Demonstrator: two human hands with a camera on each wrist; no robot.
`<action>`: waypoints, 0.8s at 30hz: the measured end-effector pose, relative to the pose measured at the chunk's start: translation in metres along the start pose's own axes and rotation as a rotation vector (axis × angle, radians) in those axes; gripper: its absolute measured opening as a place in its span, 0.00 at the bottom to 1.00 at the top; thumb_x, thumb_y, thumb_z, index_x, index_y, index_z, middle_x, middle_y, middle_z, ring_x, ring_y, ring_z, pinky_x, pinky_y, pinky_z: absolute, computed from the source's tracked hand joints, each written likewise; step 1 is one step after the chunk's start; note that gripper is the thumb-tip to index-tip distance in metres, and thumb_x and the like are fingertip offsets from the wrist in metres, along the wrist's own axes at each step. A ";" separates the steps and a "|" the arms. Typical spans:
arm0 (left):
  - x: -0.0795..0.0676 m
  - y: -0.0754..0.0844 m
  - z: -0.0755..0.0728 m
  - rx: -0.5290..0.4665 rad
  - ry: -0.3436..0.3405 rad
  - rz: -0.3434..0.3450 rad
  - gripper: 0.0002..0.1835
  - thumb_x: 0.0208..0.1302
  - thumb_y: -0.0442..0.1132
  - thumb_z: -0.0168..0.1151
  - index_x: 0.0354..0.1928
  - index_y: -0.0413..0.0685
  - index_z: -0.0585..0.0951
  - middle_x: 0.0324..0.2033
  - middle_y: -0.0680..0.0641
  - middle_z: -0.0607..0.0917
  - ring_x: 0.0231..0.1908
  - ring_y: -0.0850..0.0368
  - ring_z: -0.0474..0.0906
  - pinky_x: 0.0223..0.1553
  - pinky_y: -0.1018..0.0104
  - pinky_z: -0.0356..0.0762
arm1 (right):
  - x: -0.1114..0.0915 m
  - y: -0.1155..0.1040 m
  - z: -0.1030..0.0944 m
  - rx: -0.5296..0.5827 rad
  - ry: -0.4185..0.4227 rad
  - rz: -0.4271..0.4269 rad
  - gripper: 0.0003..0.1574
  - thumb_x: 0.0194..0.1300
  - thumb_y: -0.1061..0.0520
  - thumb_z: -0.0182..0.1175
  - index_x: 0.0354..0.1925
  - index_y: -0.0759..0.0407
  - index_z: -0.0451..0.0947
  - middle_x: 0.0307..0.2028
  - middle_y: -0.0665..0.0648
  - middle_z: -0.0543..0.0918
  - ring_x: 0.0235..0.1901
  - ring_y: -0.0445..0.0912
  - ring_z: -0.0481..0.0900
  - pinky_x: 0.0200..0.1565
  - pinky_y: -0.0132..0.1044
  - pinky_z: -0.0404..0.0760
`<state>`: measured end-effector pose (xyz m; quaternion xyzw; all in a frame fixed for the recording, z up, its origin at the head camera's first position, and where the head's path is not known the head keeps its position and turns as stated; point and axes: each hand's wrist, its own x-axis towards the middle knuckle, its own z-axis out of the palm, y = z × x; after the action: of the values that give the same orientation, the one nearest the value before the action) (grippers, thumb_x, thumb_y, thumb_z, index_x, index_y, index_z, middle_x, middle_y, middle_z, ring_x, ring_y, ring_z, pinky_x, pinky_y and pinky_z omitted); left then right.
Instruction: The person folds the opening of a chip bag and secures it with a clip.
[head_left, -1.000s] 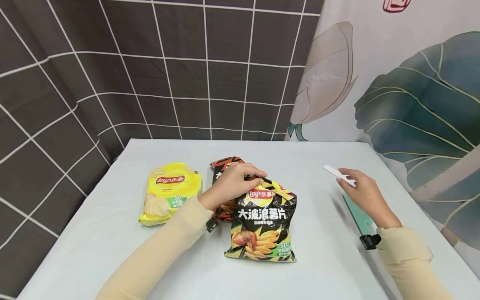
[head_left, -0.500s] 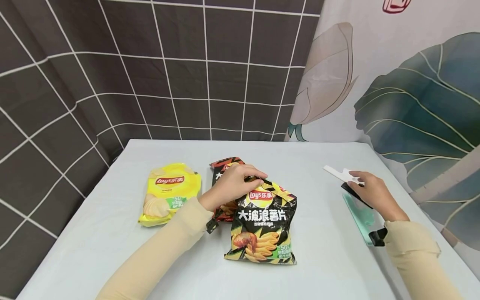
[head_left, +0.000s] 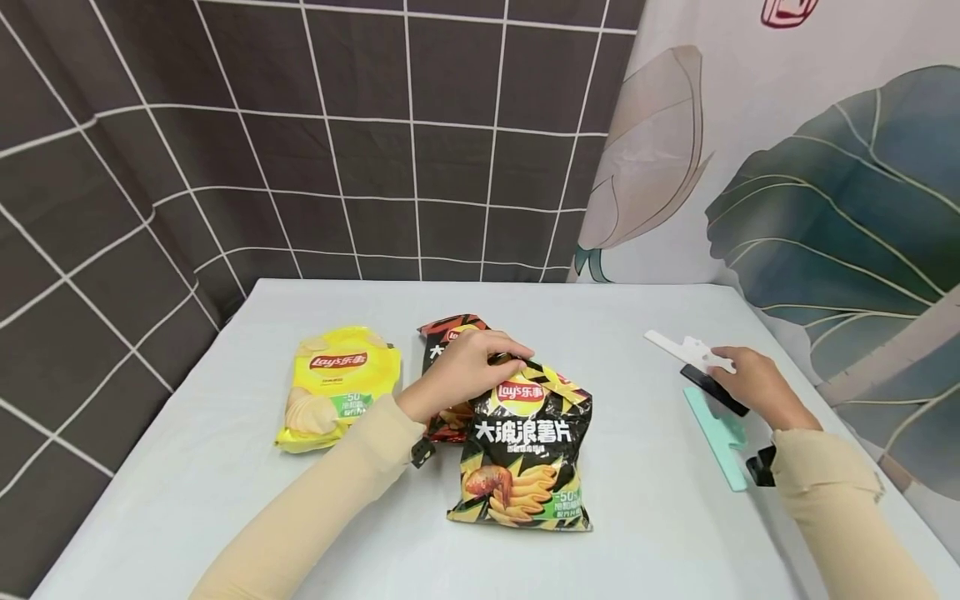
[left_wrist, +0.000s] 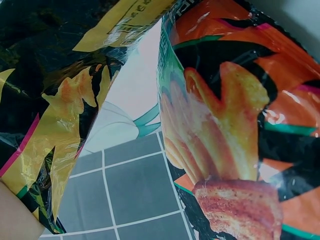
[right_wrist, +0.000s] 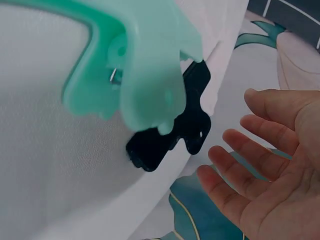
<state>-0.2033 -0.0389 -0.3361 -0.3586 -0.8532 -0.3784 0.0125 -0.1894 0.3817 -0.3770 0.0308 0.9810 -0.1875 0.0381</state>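
My left hand (head_left: 468, 367) pinches the top edge of a black-and-yellow chip bag (head_left: 525, 454), which stands partly upright. In the left wrist view this bag (left_wrist: 75, 95) hangs at the left, and an orange-and-black chip bag (left_wrist: 225, 115) fills the right. That second bag lies partly hidden behind my left hand in the head view. My right hand (head_left: 757, 383) is beside the handle end of a white bag clip (head_left: 686, 348). Its fingers are spread and hold nothing in the right wrist view. A black bag clip (right_wrist: 175, 127) and a mint-green bag clip (right_wrist: 155, 65) lie near it.
A yellow chip bag (head_left: 341, 387) lies on the left of the white table (head_left: 637, 533). Dark grid-patterned cloth (head_left: 360, 150) hangs at the back and left. Cloth with a leaf print (head_left: 847, 192) hangs at the right.
My right hand has moved right, off the white clip, uncovering more of it and of the black and mint-green clips. My left hand and the bag it holds have stayed in place.
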 end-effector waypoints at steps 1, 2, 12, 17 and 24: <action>0.000 0.000 0.000 0.001 0.000 0.001 0.11 0.65 0.40 0.62 0.47 0.53 0.86 0.44 0.53 0.87 0.41 0.63 0.79 0.41 0.69 0.75 | 0.000 0.001 0.000 -0.001 -0.004 0.000 0.32 0.69 0.59 0.52 0.63 0.80 0.61 0.59 0.85 0.62 0.55 0.77 0.66 0.50 0.68 0.71; 0.000 0.000 0.000 0.003 0.000 0.000 0.11 0.65 0.41 0.62 0.48 0.53 0.86 0.44 0.53 0.87 0.41 0.63 0.79 0.41 0.69 0.75 | 0.001 0.002 0.000 -0.003 -0.010 0.001 0.32 0.69 0.59 0.52 0.63 0.80 0.60 0.59 0.85 0.62 0.55 0.77 0.66 0.50 0.68 0.71; 0.000 0.000 0.000 -0.002 -0.003 -0.008 0.11 0.65 0.41 0.62 0.48 0.54 0.86 0.45 0.53 0.86 0.42 0.63 0.79 0.42 0.68 0.76 | 0.007 0.008 0.002 -0.063 -0.043 0.026 0.31 0.68 0.61 0.51 0.60 0.84 0.61 0.56 0.86 0.65 0.54 0.77 0.66 0.51 0.66 0.71; 0.000 -0.001 0.001 -0.001 -0.002 -0.009 0.11 0.65 0.41 0.62 0.48 0.54 0.86 0.45 0.54 0.86 0.44 0.62 0.80 0.45 0.67 0.77 | 0.010 0.010 0.006 -0.084 -0.054 0.021 0.29 0.68 0.62 0.51 0.58 0.85 0.64 0.55 0.85 0.68 0.55 0.77 0.66 0.52 0.66 0.70; 0.000 -0.001 0.001 0.007 -0.002 0.001 0.11 0.66 0.41 0.61 0.48 0.54 0.86 0.45 0.53 0.87 0.44 0.62 0.80 0.43 0.67 0.77 | 0.008 0.007 0.009 -0.090 -0.057 0.040 0.29 0.67 0.63 0.51 0.58 0.85 0.63 0.55 0.85 0.68 0.54 0.76 0.67 0.51 0.65 0.71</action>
<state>-0.2037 -0.0388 -0.3376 -0.3594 -0.8544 -0.3751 0.0134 -0.1960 0.3854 -0.3883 0.0435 0.9862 -0.1431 0.0710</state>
